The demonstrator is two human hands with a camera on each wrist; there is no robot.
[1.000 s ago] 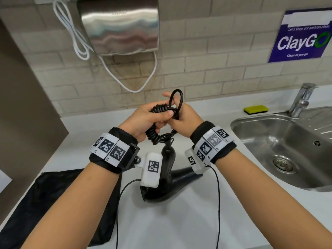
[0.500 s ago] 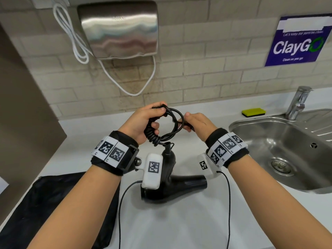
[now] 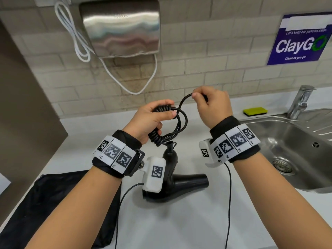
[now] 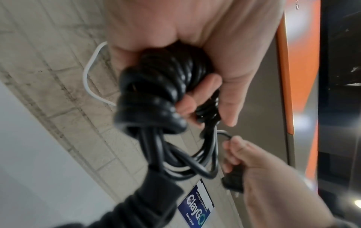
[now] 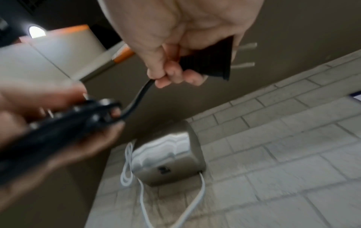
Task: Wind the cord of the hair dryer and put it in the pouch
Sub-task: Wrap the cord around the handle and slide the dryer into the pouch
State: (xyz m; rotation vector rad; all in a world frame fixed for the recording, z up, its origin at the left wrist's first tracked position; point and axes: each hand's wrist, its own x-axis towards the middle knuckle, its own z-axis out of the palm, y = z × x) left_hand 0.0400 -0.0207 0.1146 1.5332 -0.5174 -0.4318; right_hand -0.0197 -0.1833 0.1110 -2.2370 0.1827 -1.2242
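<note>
Two bare hands are raised above the white counter (image 3: pixel 188 221), working the black hair-dryer cord (image 3: pixel 181 126) between them. The left hand (image 3: pixel 149 119) has its grip wrapped round the bunched spiral part of the cord, fingers and thumb curled tight about the coils, with several smooth loops hanging below the fist; the left wrist view shows the same bundle (image 4: pixel 166 86) filling the palm. The right hand (image 3: pixel 213 105), just beside and a little higher, holds the black plug (image 5: pixel 210 61) in a closed grip, two metal prongs sticking out past the fingers, and a short arc of cord runs from it down to the left hand's bundle. The glossy black hair dryer (image 3: pixel 179 180) lies on its side on the counter below the wrists, nozzle pointing right, partly hidden by the left wrist camera. The black fabric pouch (image 3: pixel 53 203) lies flat on the counter at lower left, under the left forearm. A stainless steel sink (image 3: pixel 287 150) sits to the right.
</note>
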